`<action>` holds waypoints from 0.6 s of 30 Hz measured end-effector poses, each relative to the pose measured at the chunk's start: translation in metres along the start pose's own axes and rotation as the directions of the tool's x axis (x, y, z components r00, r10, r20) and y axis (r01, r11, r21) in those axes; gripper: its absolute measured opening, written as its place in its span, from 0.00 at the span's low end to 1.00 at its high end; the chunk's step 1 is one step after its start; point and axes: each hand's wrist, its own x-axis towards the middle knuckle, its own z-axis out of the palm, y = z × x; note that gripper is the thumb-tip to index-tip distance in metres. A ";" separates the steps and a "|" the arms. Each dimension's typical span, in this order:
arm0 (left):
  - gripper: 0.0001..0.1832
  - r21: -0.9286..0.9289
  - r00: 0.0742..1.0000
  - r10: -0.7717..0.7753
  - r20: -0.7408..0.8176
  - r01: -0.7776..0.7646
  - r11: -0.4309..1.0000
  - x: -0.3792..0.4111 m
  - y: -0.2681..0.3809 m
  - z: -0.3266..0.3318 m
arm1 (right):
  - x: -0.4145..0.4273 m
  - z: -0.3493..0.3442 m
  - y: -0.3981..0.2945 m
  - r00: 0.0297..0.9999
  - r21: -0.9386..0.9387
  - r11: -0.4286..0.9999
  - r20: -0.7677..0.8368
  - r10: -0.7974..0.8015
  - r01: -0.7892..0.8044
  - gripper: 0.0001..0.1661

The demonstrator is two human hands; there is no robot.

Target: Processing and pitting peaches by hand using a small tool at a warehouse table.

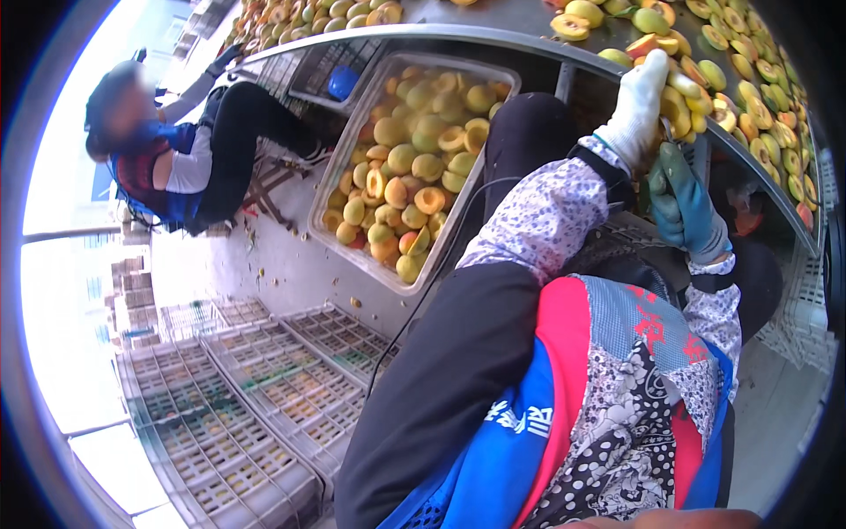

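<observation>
My left hand [636,109], in a white knit glove, is at the edge of the metal worktable [489,40]. It is closed around several halved yellow stone fruits [675,111], which look like peaches. Just below it, my right hand [687,198] wears a blue-green coated glove. Its fingers are wrapped around a small tool whose metal tip [666,127] meets the underside of the held fruit. The tool's handle is hidden in the glove. Cut and whole fruits [760,112] cover the tabletop beyond my hands.
A clear plastic tub [413,287] of fruit stands by my left knee. Slatted plastic crates [264,397] holding fruit sit lower left. Another person [158,152] sits left, with a gloved hand at the table. A thin black cable [423,297] passes over my leg. A blue object [343,82] lies in a crate.
</observation>
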 end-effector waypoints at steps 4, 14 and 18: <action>0.28 -0.003 0.938 0.230 -0.260 -0.239 0.971 0.028 0.023 -0.015 | 0.042 -0.043 0.057 0.800 -0.802 0.506 -0.060 -0.597 0.317 0.26; 0.12 0.709 0.578 0.612 -0.540 -0.080 0.701 -0.135 0.183 -0.148 | 0.057 -0.052 0.059 0.809 -0.729 0.683 -0.373 -0.455 0.048 0.19; 0.17 0.906 0.417 0.879 -0.232 0.422 0.039 -0.278 0.196 -0.245 | 0.053 -0.034 0.052 0.850 -0.696 0.718 -0.389 -0.356 -0.018 0.18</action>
